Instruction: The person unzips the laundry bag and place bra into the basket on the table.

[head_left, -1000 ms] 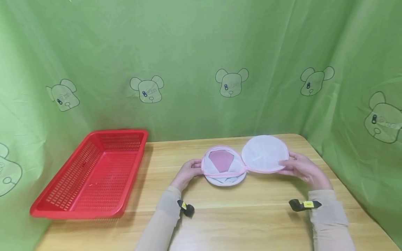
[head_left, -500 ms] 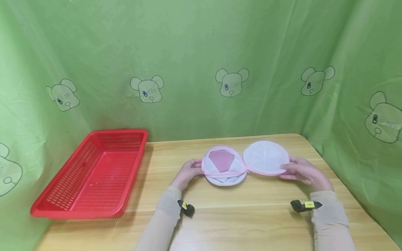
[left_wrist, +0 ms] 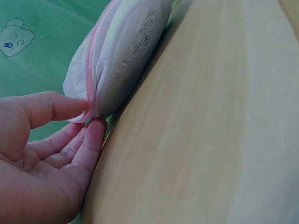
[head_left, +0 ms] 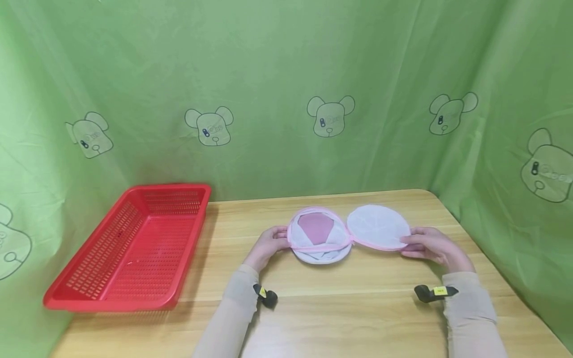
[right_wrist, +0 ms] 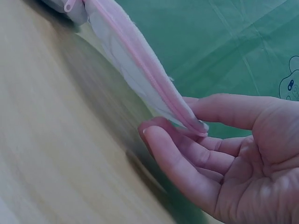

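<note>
A round white mesh laundry bag [head_left: 320, 257] with a pink zip rim lies unzipped on the table, with a pink patch [head_left: 316, 228] showing inside its body. Folded out to the right is its round white lid [head_left: 377, 226], joined to the body by a narrow hinge. My left hand [head_left: 267, 247] pinches the body's left rim; in the left wrist view the thumb touches the pink zip band [left_wrist: 89, 77] and the fingers lie under it. My right hand [head_left: 436, 247] pinches the lid's outer edge, which is raised off the table in the right wrist view. A zip pull [right_wrist: 69, 4] hangs near the hinge.
A red perforated plastic basket [head_left: 172, 293] stands at the left of the wooden table [head_left: 349, 318]. Green curtains [head_left: 268, 64] with printed bear heads enclose the back and sides. The table's far edge runs just behind the bag.
My right hand has lowered the lid slightly and shifted a little toward the right front, so the lid lies flatter. My left hand and the bag's body have stayed in place.
</note>
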A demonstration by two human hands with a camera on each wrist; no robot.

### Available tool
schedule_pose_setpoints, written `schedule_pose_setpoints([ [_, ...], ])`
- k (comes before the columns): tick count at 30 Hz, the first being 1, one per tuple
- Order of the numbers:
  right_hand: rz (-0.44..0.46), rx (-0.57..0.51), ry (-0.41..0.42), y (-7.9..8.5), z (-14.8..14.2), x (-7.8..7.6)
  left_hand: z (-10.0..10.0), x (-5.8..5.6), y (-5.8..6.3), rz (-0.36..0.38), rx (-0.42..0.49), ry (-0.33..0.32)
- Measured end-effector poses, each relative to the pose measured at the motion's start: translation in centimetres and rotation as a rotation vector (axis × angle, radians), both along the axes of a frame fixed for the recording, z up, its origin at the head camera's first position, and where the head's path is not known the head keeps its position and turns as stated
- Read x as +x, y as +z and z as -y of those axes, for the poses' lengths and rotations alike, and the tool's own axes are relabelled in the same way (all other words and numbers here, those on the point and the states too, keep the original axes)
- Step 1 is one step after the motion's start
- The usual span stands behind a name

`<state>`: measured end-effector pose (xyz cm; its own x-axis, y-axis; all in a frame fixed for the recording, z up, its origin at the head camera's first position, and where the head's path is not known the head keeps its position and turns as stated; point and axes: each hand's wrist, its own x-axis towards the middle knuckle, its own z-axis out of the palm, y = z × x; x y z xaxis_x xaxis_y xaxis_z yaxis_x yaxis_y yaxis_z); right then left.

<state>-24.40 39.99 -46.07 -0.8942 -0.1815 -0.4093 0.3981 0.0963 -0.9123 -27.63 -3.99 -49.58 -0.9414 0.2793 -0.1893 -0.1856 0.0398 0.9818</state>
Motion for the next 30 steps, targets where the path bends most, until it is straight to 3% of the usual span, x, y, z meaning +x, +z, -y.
schedule_pose_setpoints([
  [23, -0.016, 0.06, -0.027, -0.4, -1.4, 0.4, 0.1, 0.2, 0.2, -0.007, 0.011, -0.002],
  [30, -0.017, -0.003, -0.051, 0.0, -2.3, 0.7, 0.1, 0.2, 0.2, -0.009, 0.008, 0.001],
])
